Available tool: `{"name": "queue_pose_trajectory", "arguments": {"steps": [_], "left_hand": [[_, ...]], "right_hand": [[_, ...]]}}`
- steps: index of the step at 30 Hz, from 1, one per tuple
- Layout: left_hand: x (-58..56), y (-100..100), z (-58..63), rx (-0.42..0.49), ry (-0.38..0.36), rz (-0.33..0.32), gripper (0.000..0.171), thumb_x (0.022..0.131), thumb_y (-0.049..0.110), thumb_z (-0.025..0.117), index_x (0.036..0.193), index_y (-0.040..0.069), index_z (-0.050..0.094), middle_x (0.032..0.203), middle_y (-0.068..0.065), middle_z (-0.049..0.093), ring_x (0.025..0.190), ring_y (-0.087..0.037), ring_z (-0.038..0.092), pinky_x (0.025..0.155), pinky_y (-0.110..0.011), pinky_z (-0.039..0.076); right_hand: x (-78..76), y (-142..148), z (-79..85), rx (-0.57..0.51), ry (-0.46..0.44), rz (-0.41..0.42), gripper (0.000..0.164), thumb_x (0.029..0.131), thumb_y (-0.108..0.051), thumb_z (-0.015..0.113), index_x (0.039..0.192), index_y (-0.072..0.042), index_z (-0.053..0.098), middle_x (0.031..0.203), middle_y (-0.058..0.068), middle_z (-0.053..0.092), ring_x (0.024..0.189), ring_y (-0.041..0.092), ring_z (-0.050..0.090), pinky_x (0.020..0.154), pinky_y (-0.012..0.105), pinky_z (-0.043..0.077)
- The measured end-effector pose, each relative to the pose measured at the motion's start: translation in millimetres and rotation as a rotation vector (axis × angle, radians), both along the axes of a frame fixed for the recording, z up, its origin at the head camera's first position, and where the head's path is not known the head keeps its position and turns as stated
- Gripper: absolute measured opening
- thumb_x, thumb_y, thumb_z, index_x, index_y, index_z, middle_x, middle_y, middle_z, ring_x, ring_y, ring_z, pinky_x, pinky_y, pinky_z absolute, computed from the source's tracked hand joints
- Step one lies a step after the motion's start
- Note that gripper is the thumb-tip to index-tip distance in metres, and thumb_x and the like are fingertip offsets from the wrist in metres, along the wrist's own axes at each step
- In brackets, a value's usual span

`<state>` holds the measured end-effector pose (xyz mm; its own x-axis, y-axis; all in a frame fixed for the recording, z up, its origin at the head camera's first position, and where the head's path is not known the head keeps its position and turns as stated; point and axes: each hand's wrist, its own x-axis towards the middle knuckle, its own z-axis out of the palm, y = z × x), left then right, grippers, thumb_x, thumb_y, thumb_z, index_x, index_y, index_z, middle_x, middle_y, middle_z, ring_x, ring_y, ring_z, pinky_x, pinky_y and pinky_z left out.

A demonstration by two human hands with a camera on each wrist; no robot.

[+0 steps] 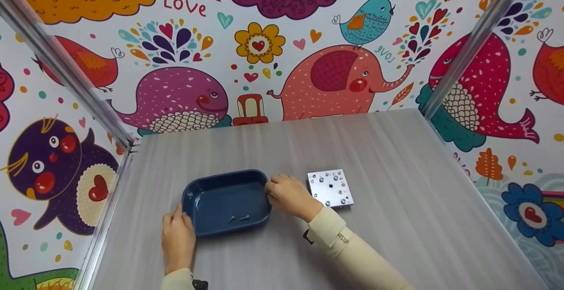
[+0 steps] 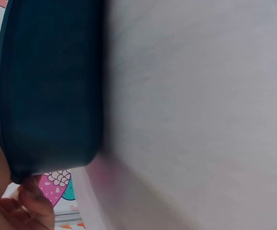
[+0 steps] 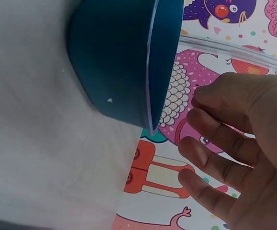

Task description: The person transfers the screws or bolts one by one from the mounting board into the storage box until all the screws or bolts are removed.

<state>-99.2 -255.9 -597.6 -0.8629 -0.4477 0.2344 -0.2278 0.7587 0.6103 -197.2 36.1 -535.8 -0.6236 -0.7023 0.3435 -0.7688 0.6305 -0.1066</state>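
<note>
left grip holds the blue tray; right grip hovers beside it.

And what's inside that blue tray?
A few small, screw-like pieces lie on the floor of the blue tray, near its front edge. The tabletop directly beneath the tray is covered.

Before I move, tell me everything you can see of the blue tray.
The blue tray is a rounded rectangle with raised walls, plastic-looking. It looks set upright on the table, tiny screw-like pieces inside along the near side. The left hand pinches its left rim; the right hand is by its right end, without touching.
</note>
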Motion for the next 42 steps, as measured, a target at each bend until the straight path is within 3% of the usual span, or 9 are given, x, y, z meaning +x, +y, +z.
{"name": "queue_pose_trajectory", "arguments": {"steps": [13, 21, 31, 36, 42], "left_hand": [[-0.6, 0.6, -0.9, 0.003, -0.004, 0.009, 0.039, 0.103, 0.005, 0.048, 0.139, -0.012, 0.051, 0.113, -0.032, 0.052, 0.097, -0.048, 0.058, 0.082, -0.058, 0.048], [0.7, -0.3, -0.2, -0.001, 0.001, 0.013, 0.039, 0.103, 0.005, 0.049, 0.137, -0.013, 0.051, 0.113, -0.033, 0.053, 0.100, -0.050, 0.057, 0.085, -0.060, 0.047], [0.4, -0.8, -1.7, 0.020, -0.014, 0.011, 0.040, 0.104, 0.007, 0.047, 0.139, -0.012, 0.050, 0.117, -0.033, 0.052, 0.103, -0.051, 0.056, 0.087, -0.061, 0.045], [0.6, -0.4, -2.3, 0.009, 0.006, 0.009, 0.040, 0.103, 0.006, 0.048, 0.138, -0.012, 0.051, 0.115, -0.033, 0.052, 0.103, -0.050, 0.056, 0.087, -0.060, 0.045], [0.7, 0.4, -2.2, 0.003, 0.022, 0.006, 0.040, 0.103, 0.005, 0.047, 0.139, -0.012, 0.050, 0.113, -0.033, 0.052, 0.099, -0.050, 0.057, 0.083, -0.060, 0.047]], "right_hand": [[-19.2, 47.3, -4.2, -0.043, -0.005, -0.028, 0.010, 0.085, -0.008, 0.075, 0.094, -0.009, 0.072, 0.090, 0.005, 0.067, 0.082, 0.026, 0.064, 0.070, 0.043, 0.053], [-32.0, 81.8, -8.2, -0.057, -0.041, -0.112, 0.012, 0.083, -0.004, 0.076, 0.094, -0.006, 0.072, 0.089, 0.008, 0.067, 0.082, 0.028, 0.065, 0.068, 0.045, 0.054], [-42.1, 99.4, -24.3, -0.057, -0.085, -0.178, 0.011, 0.079, 0.001, 0.076, 0.087, -0.006, 0.071, 0.084, 0.008, 0.068, 0.076, 0.028, 0.066, 0.065, 0.046, 0.054], [-43.9, 101.3, -35.5, -0.041, -0.037, -0.170, 0.006, 0.081, -0.001, 0.073, 0.080, -0.006, 0.068, 0.076, 0.008, 0.066, 0.069, 0.029, 0.064, 0.063, 0.044, 0.053], [-44.6, 101.1, -41.7, -0.040, 0.054, -0.164, 0.016, 0.081, -0.002, 0.074, 0.071, -0.007, 0.062, 0.070, 0.008, 0.061, 0.066, 0.033, 0.061, 0.061, 0.046, 0.051]]}}
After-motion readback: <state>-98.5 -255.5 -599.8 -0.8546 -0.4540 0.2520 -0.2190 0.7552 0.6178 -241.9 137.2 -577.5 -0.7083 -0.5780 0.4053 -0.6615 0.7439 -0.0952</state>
